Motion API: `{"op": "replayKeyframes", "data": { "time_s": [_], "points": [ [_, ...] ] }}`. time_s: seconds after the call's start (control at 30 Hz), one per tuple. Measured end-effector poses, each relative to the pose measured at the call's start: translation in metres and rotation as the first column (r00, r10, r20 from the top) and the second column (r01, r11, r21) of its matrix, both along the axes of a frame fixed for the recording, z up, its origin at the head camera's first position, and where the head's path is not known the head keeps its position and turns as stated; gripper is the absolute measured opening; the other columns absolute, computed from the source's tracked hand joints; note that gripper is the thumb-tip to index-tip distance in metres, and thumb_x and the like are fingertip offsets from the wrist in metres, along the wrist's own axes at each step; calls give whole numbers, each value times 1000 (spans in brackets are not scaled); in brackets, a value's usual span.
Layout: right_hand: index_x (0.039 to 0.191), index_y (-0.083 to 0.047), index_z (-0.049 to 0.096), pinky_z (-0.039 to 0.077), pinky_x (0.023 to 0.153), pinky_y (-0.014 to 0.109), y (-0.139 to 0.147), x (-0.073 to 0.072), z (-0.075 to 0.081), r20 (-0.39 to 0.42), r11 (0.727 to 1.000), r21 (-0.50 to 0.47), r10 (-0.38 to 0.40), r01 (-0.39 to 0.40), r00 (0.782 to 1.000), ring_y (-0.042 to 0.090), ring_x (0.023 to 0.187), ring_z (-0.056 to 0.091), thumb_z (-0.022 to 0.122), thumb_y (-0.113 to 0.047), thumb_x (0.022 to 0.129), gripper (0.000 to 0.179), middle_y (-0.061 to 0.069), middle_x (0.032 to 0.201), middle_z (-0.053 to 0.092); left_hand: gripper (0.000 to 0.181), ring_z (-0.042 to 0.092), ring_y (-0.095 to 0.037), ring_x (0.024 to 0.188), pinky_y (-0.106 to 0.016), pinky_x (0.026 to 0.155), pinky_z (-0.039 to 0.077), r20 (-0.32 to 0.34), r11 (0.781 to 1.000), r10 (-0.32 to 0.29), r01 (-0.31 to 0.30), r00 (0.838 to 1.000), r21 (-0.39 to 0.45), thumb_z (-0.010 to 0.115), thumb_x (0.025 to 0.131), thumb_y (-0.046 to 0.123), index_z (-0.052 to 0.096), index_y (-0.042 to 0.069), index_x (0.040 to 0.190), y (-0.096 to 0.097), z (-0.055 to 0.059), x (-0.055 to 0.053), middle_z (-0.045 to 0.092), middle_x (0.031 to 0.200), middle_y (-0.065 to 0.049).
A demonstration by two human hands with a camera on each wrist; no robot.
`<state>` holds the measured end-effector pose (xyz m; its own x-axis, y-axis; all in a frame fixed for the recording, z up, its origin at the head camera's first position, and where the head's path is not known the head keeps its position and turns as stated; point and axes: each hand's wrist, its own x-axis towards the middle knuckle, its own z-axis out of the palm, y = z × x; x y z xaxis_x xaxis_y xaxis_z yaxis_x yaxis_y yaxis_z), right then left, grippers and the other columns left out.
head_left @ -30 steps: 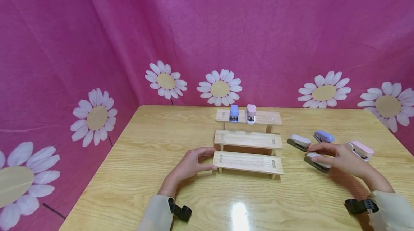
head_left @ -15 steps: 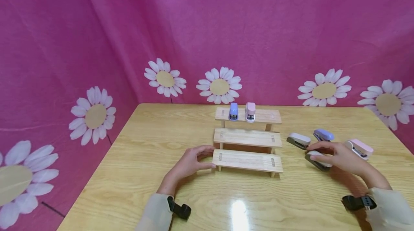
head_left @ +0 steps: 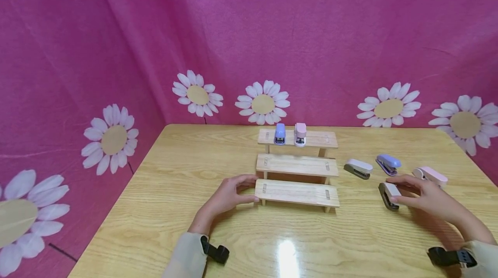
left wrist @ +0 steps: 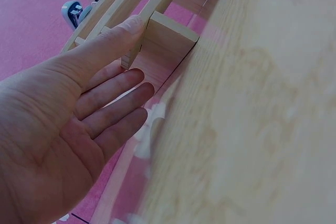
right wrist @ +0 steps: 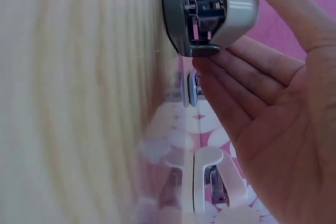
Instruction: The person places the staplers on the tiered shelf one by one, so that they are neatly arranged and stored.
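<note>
A tiered wooden stand has three steps; its top one carries a blue stapler and a pink stapler. My left hand holds the left end of the lowest step, thumb at the front and index finger behind; in the left wrist view the other fingers stretch out relaxed. On the right, my right hand pinches a white-and-grey stapler between thumb and fingers, its nose turned toward me. This stapler appears to rest on the table. The fingers partly cover its right side.
Behind the right hand lie another white-and-grey stapler, a blue stapler and a pink stapler, the last partly hidden by the hand. A pink curtain with daisies borders the wooden table at the back and left.
My right hand has moved slightly rightward and turned the white-and-grey stapler so it points more toward me. The left hand stays on the stand.
</note>
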<state>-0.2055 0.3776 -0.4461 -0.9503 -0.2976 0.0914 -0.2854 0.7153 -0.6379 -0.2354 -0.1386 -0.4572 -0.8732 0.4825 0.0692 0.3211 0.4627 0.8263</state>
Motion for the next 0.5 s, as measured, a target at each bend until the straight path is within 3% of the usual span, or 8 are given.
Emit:
{"op": "replayKeyframes", "data": {
  "time_s": [0.33, 0.5],
  "points": [
    [128, 1, 57, 43, 80, -4, 2, 11, -11, -60, 997, -74, -20, 16, 998, -25, 105, 47, 76, -13, 85, 49, -40, 117, 47, 59, 62, -27, 122, -45, 109, 47, -9, 1000, 4, -4, 1000, 1, 78, 83, 25, 57, 8, 135, 0, 0, 0, 66, 130, -12],
    [125, -1, 60, 40, 80, -6, 1, 12, -14, -97, 997, -60, -47, 41, 994, -27, 104, 45, 78, -14, 83, 47, -42, 114, 46, 60, 62, -28, 122, -46, 109, 47, -2, 1000, 3, -3, 1000, 9, 78, 83, 25, 57, 6, 135, 0, -2, 0, 66, 129, -13]
  ]
}}
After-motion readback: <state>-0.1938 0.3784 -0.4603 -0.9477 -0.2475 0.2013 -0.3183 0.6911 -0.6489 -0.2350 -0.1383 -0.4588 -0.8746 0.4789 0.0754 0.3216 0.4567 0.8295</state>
